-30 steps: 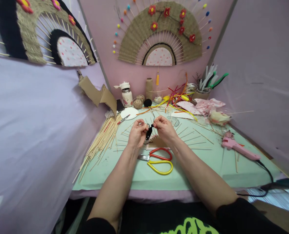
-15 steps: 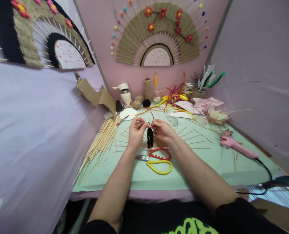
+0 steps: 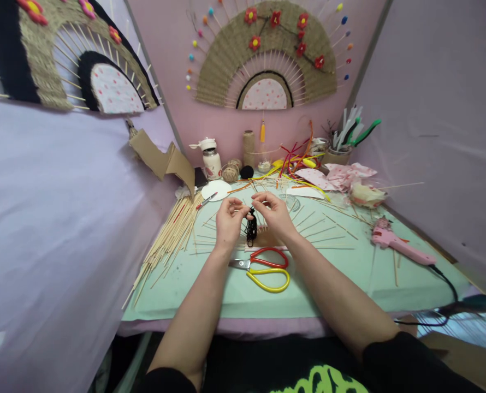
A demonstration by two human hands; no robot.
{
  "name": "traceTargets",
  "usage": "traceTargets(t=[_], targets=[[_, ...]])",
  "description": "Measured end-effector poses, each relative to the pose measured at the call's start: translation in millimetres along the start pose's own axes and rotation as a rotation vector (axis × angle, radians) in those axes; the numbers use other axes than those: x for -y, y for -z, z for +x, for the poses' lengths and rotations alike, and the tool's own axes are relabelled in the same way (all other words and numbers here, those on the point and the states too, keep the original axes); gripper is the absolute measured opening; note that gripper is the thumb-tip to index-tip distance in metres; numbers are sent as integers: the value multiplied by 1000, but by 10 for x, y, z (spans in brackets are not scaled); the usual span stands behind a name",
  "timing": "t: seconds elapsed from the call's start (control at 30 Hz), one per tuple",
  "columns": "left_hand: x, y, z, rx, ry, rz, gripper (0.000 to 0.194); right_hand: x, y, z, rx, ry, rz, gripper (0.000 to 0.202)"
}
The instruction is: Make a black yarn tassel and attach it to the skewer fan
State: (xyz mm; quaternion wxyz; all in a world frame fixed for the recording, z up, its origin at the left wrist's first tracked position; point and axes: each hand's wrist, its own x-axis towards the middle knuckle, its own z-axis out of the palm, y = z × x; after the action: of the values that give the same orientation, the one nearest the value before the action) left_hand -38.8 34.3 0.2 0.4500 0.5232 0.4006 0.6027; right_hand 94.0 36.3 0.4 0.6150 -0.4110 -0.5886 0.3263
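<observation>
A looped bundle of black yarn hangs between my hands over the middle of the table. My left hand pinches its top between thumb and fingers. Close beside it, my right hand is closed at the top of the bundle, its fingertips on the black yarn. A strand runs from there back toward a black yarn ball. Just below the bundle lie scissors with one red and one yellow handle. Thin sticks fan out around a small brown and pink piece under my hands.
Many loose bamboo sticks lie at the left. A pink glue gun with a black cord rests at the right. Along the back stand a white bottle, a twine ball and a twine spool. A woven fan hangs on the wall.
My right hand has moved slightly up and left, over the top of the bundle. The yarn loops hang looser and a little further left. My left hand keeps its pinch.
</observation>
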Motion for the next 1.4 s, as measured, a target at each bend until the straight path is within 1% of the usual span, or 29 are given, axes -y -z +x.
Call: traceTargets(t=[0.07,0.2,0.27,0.3,0.37,0.4,0.43,0.57,0.63,0.77,0.8,0.87,0.97,1.03,1.13,1.27,1.33,1.4], targets=[[4,-4,-3,3,-8,19,27,6,12,2,18,16,14,14],[23,-7,9,-5,0,1,23,-11,12,17,36,-26,118,14],[46,6,32,-63,-10,-10,18,-36,6,33,8,-63,208,15],[59,15,45,-116,-15,2,16,-51,3,43,-24,-94,261,15],[80,33,66,-219,-10,59,13,-80,2,62,-96,-171,363,18],[87,37,70,-240,3,100,13,-91,4,69,-120,-209,404,20],[91,35,69,-226,19,145,15,-98,7,75,-134,-241,437,23],[109,-23,35,-13,68,258,25,-84,12,75,-110,-313,517,29],[137,-64,27,27,106,204,28,-63,3,67,-91,-335,556,32],[204,-121,49,43,144,4,28,-37,-28,51,-51,-360,601,35],[210,-128,57,45,139,-36,27,-38,-33,48,-39,-363,597,35],[200,-133,65,36,123,-115,25,-51,-34,46,-33,-357,518,35],[155,-119,58,19,116,-203,26,-94,-18,51,-80,-338,320,33],[139,-101,45,41,127,-217,27,-132,-8,55,-119,-321,234,30],[169,-83,31,78,107,-164,26,-193,-12,54,-173,-274,139,28],[227,-96,23,62,24,-48,22,-263,-33,52,-234,-259,52,27],[204,-100,12,47,-28,-4,19,-282,-33,55,-221,-278,43,26],[142,-92,-7,41,-139,77,17,-287,-26,57,-170,-308,45,27]])
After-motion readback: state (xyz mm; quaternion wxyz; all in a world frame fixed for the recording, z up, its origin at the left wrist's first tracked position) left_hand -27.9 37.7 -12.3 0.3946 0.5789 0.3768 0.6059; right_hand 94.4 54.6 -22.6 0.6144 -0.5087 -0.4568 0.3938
